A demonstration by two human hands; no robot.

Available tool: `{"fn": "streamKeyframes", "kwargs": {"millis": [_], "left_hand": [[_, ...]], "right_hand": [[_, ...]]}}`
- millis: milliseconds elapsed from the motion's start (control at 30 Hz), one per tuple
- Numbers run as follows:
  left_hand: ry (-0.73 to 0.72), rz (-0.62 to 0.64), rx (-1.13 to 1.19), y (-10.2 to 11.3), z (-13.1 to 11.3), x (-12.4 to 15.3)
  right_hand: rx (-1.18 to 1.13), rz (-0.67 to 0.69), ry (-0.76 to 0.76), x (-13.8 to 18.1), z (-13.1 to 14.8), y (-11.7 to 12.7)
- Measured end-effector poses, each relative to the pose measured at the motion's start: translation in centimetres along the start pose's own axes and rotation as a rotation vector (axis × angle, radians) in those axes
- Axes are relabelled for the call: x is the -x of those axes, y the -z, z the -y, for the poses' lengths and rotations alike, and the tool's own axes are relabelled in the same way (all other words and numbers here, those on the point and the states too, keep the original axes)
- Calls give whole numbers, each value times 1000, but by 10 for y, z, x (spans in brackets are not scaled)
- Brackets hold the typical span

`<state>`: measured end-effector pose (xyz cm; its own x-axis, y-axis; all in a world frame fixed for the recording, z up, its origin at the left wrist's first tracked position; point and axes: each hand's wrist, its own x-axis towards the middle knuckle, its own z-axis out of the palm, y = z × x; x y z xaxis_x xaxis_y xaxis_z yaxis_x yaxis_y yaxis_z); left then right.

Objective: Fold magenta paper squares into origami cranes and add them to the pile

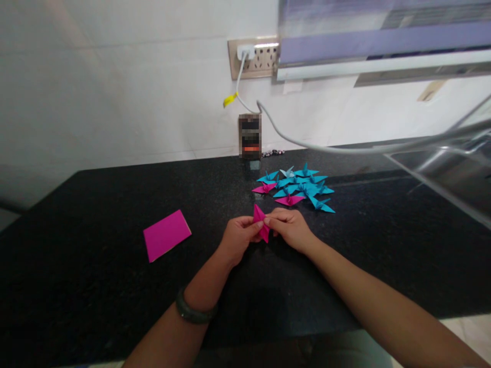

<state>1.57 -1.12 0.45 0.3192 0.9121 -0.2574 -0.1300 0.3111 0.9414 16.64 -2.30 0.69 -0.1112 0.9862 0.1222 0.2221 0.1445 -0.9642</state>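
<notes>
We have our left hand (pixel 237 237) and right hand (pixel 293 229) pinching the pink paper (pixel 264 234), likely steadying its folds.

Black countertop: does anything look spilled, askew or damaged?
Nothing looks spilled or damaged. The bright pink paper stack lies aslant left of the left hand, and a curving grey-white cable trails rightward from the beige wall socket; both look slightly untidy.

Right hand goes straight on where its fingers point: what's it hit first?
The folded pink paper, which the right hand touches now. Beyond that, probably the left hand, though depth is hard to judge from one view.
</notes>
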Motion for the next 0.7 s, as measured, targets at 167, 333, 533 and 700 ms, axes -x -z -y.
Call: {"fn": "streamKeyframes", "kwargs": {"millis": [167, 333, 533, 700], "left_hand": [[23, 22, -6, 1, -1, 0], [25, 76, -68, -1, -4, 4], [60, 154, -120, -1, -5, 5], [76, 217, -136, -1, -6, 7]], "right_hand": [[58, 18, 52, -2, -4, 0], [-79, 8, -15, -1, -4, -1], [-285, 16, -134, 2, 1, -5], [-274, 23, -147, 0, 1, -7]]}}
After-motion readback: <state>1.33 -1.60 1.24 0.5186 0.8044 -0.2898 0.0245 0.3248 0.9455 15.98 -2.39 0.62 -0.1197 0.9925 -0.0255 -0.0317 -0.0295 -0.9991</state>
